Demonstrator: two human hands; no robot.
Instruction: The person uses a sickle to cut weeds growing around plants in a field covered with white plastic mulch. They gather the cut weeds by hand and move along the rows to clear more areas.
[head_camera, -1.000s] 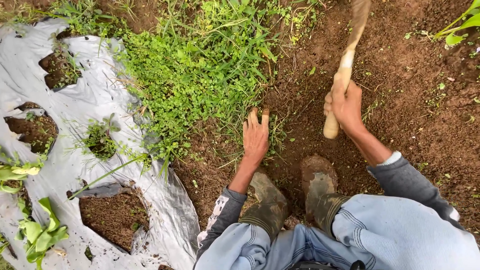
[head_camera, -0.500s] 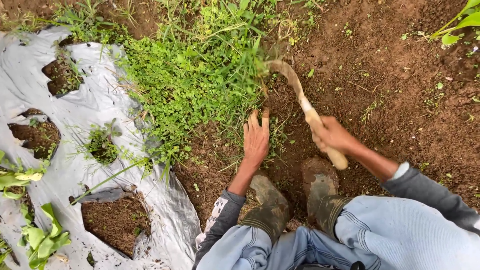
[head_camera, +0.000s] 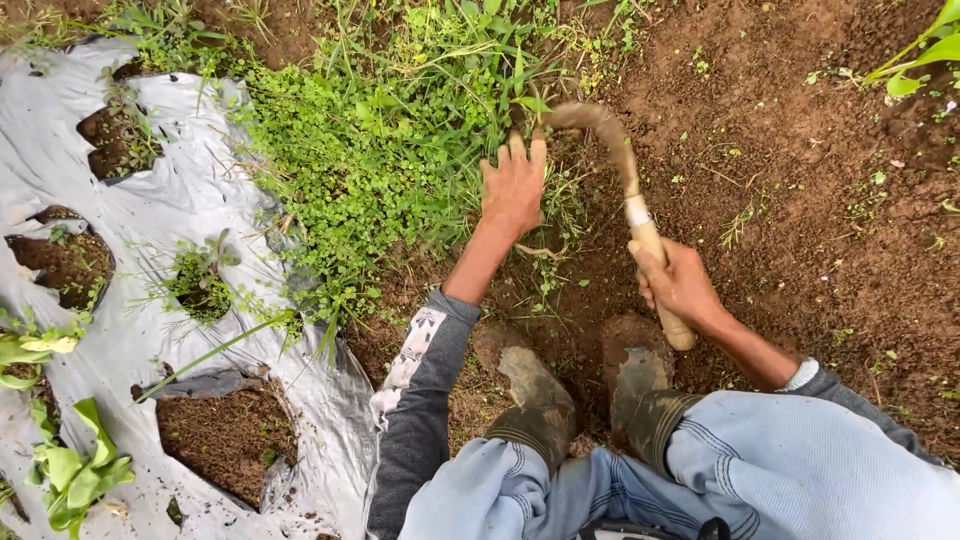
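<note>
While crouched: two hands (head_camera: 514, 185) (head_camera: 678, 282), one sickle (head_camera: 618, 165), two boots (head_camera: 585, 385).

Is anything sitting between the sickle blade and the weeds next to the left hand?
Nothing separate shows between them. The curved sickle, held by the right hand, has its tip right at the edge of the weed patch. The left hand rests on the weeds just beside the tip, very close to the blade.
</note>
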